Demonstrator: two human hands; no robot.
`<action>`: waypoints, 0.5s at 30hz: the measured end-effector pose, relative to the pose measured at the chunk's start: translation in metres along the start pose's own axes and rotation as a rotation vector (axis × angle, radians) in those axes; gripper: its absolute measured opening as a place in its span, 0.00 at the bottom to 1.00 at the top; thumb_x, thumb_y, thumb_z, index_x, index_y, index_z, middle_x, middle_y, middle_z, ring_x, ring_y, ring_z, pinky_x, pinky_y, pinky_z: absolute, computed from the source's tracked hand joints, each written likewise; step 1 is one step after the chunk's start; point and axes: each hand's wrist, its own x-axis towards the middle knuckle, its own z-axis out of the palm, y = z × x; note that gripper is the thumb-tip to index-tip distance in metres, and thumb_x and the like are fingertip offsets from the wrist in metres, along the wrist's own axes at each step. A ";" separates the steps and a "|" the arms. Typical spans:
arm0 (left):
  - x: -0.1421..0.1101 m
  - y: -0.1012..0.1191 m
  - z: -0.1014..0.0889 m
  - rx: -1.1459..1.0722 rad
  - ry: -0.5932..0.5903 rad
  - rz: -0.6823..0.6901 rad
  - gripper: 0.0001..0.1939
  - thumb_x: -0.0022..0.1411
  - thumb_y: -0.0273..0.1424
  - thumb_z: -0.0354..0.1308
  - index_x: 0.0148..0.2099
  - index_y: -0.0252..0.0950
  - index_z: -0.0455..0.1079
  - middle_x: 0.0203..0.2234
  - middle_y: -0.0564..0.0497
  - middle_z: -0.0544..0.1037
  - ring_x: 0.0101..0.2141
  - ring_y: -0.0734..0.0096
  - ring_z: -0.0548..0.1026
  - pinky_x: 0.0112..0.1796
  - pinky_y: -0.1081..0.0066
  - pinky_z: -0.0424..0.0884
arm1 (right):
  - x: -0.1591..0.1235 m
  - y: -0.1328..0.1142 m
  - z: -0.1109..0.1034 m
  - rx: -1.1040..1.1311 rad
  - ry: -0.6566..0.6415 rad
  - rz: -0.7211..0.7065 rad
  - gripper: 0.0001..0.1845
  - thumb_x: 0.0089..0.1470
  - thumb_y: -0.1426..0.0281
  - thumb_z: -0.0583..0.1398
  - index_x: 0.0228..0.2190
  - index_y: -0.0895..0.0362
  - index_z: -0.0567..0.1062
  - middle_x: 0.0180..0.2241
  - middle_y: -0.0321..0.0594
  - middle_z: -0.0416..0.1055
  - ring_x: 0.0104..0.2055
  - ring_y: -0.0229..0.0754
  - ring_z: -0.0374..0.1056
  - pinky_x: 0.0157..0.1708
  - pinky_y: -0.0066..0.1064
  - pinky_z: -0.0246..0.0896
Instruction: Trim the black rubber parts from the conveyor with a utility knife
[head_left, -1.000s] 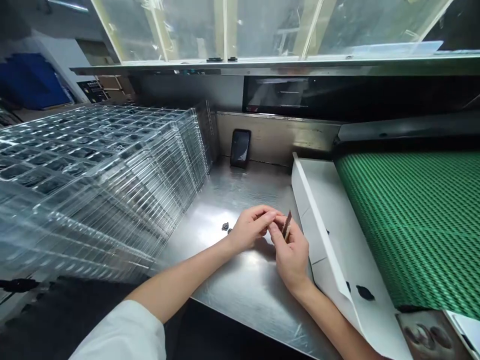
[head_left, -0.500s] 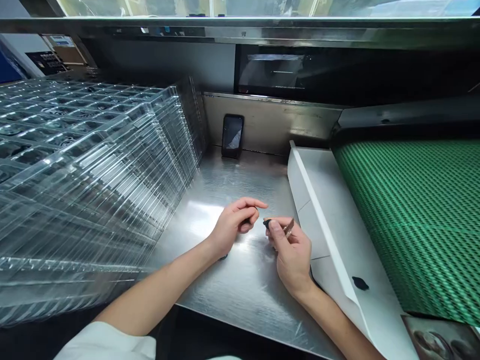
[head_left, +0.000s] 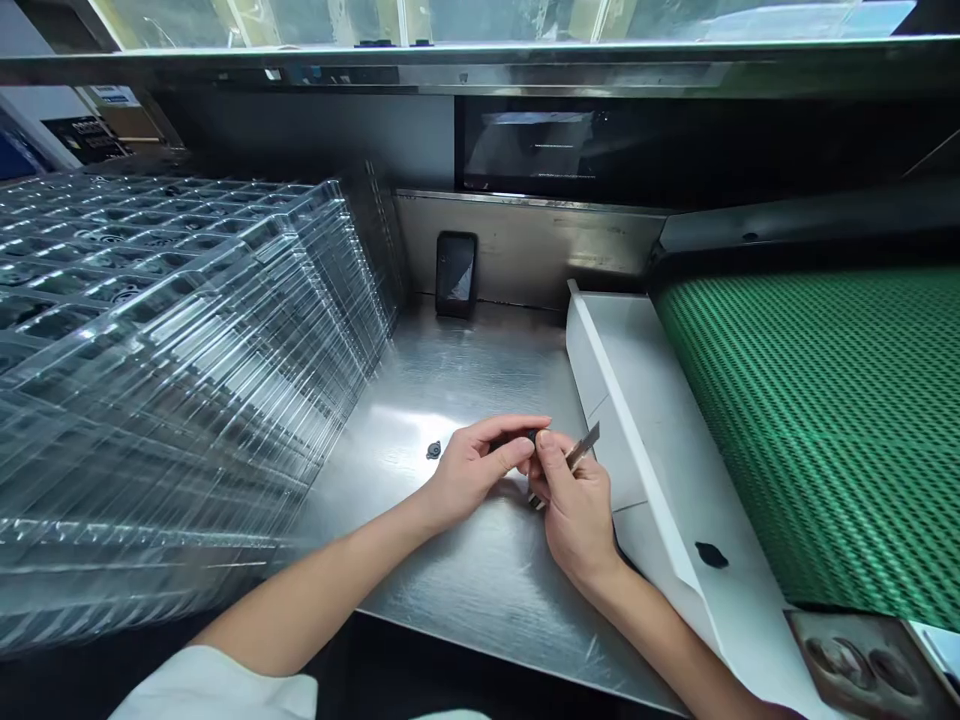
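1. My left hand (head_left: 476,475) and my right hand (head_left: 577,520) have just closed up, and their fingertips now meet above the worktop (head_left: 480,590).
2. My right grip is closed, pinching a narrow metal blade (head_left: 583,447) between thumb and fingers. The blade angles up and away toward the white card tray (head_left: 637,430).
3. A small dark part (head_left: 532,436) sits where my hands meet, against my left fingers and close to my right thumb. My left grip is curled around that spot, but I cannot tell whether it is closed on the part.
4. A small round dark disc (head_left: 433,450) lies on the steel just beyond my left hand, touching neither hand.
5. To my left, clear plastic trays (head_left: 187,400) stand in a tall row along the worktop. A phone (head_left: 456,273) leans upright against the steel backsplash (head_left: 525,250).
6. To my right, a dark blob (head_left: 710,555) lies on the white card tray, with a green textured belt (head_left: 810,430) beyond it. A brown printed card (head_left: 862,665) sits at the near right corner.
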 end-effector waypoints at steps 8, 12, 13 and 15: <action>0.003 0.008 -0.002 -0.170 0.013 -0.157 0.25 0.63 0.44 0.67 0.55 0.31 0.78 0.22 0.56 0.60 0.21 0.84 0.51 0.23 0.76 0.45 | 0.002 0.001 -0.002 -0.129 0.008 -0.047 0.29 0.61 0.47 0.63 0.31 0.63 0.72 0.25 0.37 0.61 0.23 0.27 0.52 0.22 0.22 0.48; 0.002 0.012 -0.005 -0.194 -0.020 -0.168 0.22 0.63 0.40 0.67 0.55 0.32 0.78 0.26 0.52 0.66 0.22 0.85 0.52 0.24 0.76 0.45 | 0.002 -0.004 -0.002 -0.235 0.006 -0.124 0.28 0.63 0.49 0.61 0.30 0.63 0.73 0.25 0.38 0.64 0.25 0.29 0.55 0.24 0.22 0.50; 0.002 0.013 -0.005 -0.194 -0.025 -0.164 0.23 0.63 0.40 0.67 0.55 0.31 0.78 0.26 0.52 0.66 0.22 0.84 0.53 0.24 0.76 0.45 | 0.002 -0.005 -0.002 -0.258 0.007 -0.135 0.28 0.64 0.49 0.60 0.29 0.62 0.72 0.25 0.38 0.64 0.25 0.29 0.56 0.24 0.22 0.51; 0.003 0.015 -0.004 -0.202 -0.025 -0.161 0.24 0.62 0.41 0.68 0.55 0.30 0.77 0.27 0.51 0.68 0.22 0.85 0.53 0.24 0.76 0.45 | 0.002 -0.005 -0.003 -0.299 0.004 -0.135 0.29 0.65 0.48 0.59 0.29 0.62 0.73 0.25 0.38 0.64 0.26 0.30 0.56 0.25 0.23 0.51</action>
